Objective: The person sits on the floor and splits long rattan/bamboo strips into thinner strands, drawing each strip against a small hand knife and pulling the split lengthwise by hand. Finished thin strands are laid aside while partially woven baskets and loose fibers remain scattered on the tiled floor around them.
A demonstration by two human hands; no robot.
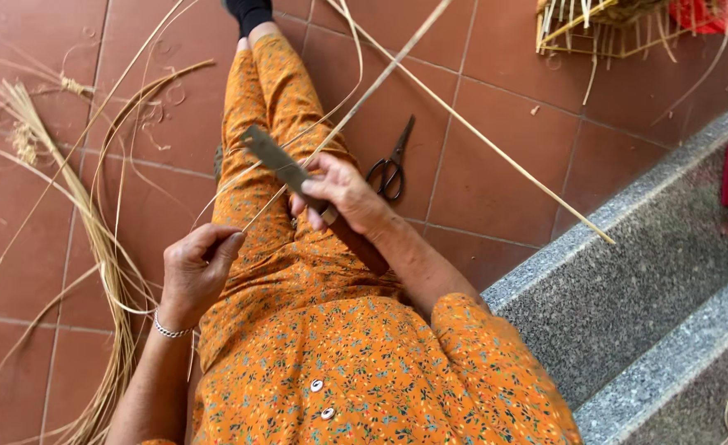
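Firmly closed right hand around knife

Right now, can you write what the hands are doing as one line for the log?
right hand: grips flat knife against thin cane strip | left hand: pinches strip's near end | scissors: on tiled floor | cane bundle: lies left

A home weaving spot: red-tiled floor, granite step, loose cane strips.

Lighting: soft, even daylight; no single source was evident. Shadows: faint and diffuse beneath the scissors and along the granite step. Glare: none on the red floor tiles. Focus: sharp at centre. Slight wide-angle stretching showed towards the corners.
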